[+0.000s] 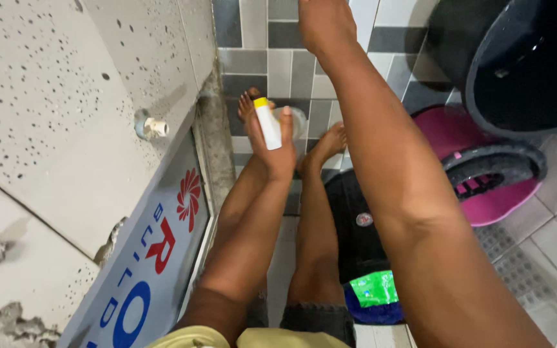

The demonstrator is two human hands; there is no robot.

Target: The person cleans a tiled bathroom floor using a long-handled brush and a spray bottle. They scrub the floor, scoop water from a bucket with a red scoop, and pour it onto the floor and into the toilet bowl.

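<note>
Item held: small white cylindrical plastic bottle with a yellow cap [267,124], cap end pointing away from the person, clasped lengthwise in the left hand [277,143]. Fingers closed around the bottle body; the thumb side lies along its right edge. Bottle and hand are raised above the grey-and-white tiled floor [278,64], over the person's left foot.

Right hand [323,22]: stretched forward to the upper edge of the view, arm running diagonally across the middle. The fingers are cut off by the frame, so whether it is open or closed cannot be told, nor what it touches.

Beneath the left hand: two bare feet [330,143] and lower legs on the tiled floor, with a round pale floor drain [299,119] partly hidden behind the hand.

Left side: speckled white wall panel [53,96] with a short white pipe stub [153,127] projecting from it; below this, a slanted grey sign board with red and blue lettering [156,258]; crumbled plaster at the lower left corner.

Right side: large black plastic tub [523,64] at the upper right corner; below it, a pink plastic basin with a dark grey rim [491,174]. Between the legs and the right arm, a black bag-like object [359,238] with a green packet [375,288] at its near end.
</note>
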